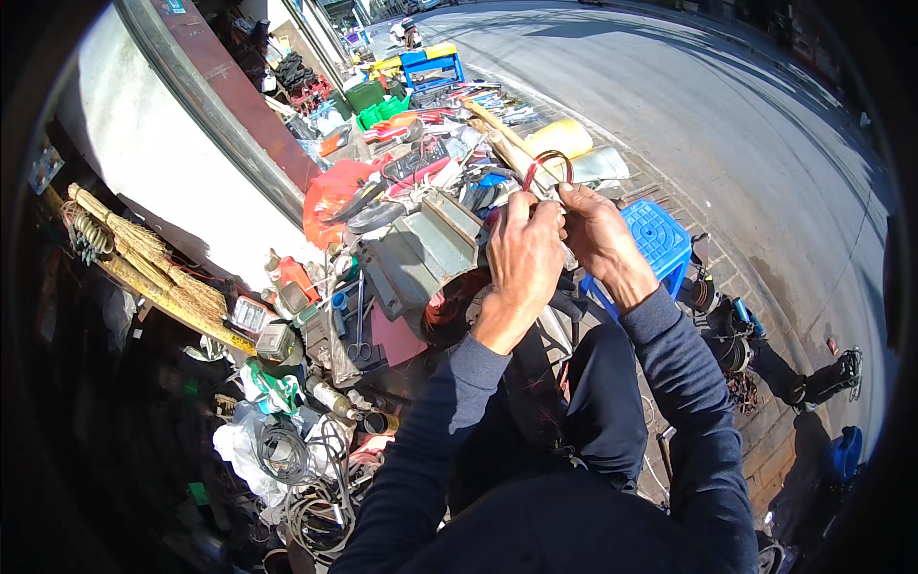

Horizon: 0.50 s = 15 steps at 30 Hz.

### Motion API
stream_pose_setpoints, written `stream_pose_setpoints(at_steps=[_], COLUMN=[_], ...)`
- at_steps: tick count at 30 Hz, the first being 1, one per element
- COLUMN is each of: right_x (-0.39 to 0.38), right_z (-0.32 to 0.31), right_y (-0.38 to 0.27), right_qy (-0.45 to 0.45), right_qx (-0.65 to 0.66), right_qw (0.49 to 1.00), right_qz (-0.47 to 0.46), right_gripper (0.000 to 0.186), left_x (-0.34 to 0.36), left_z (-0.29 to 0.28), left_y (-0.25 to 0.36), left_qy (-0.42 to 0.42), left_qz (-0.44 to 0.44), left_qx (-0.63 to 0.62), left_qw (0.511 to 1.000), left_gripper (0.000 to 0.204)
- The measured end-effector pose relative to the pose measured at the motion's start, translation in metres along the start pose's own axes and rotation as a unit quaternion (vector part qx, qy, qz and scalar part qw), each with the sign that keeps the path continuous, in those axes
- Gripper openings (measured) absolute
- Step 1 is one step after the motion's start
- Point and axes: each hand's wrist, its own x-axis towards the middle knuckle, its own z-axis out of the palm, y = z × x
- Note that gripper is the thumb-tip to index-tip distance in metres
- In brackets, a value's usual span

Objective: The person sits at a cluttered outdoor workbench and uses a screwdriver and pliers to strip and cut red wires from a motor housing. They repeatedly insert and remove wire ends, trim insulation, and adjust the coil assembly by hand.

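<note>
My left hand (524,251) and my right hand (606,239) are close together in front of me, over my knees. A thin dark-red wire (551,154) arcs up in a loop between them, its ends running down into both hands' fingers. The left fingers are curled tightly round their end. Thumb and forefinger of the right hand pinch the other end. What lies between the hands lower down is partly hidden. Just left of my left hand sits a grey-green angled metal housing (426,241), with reddish windings (448,304) below it.
A blue plastic stool (658,234) stands right of my right hand. Tools and parts cover the ground ahead, beside an orange-red bag (335,191). Scissors (360,330), a straw broom (158,263) and coiled cables (316,507) lie left. The road (727,105) runs along the right.
</note>
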Motion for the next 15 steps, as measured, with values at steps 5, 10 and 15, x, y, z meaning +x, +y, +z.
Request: stream_pose_setpoints(at_steps=[5, 10, 15], right_x=[-0.012, -0.019, -0.055], right_z=[-0.001, -0.002, 0.006], right_y=[-0.021, -0.069, -0.097], right_qy=[-0.065, -0.101, -0.161], right_qx=[-0.051, -0.072, 0.045], right_qw=[0.996, 0.988, 0.982], right_qz=[-0.023, -0.087, -0.086], right_gripper=[0.013, 0.016, 0.021], left_x=[-0.038, -0.085, -0.089], left_z=[-0.005, -0.001, 0.03], left_y=[0.006, 0.002, -0.02], left_qy=[0.058, -0.013, -0.111], left_qz=[0.073, 0.102, 0.056], left_qx=[-0.047, -0.076, 0.035], left_qw=[0.995, 0.992, 0.992], left_gripper=[0.025, 0.03, 0.038])
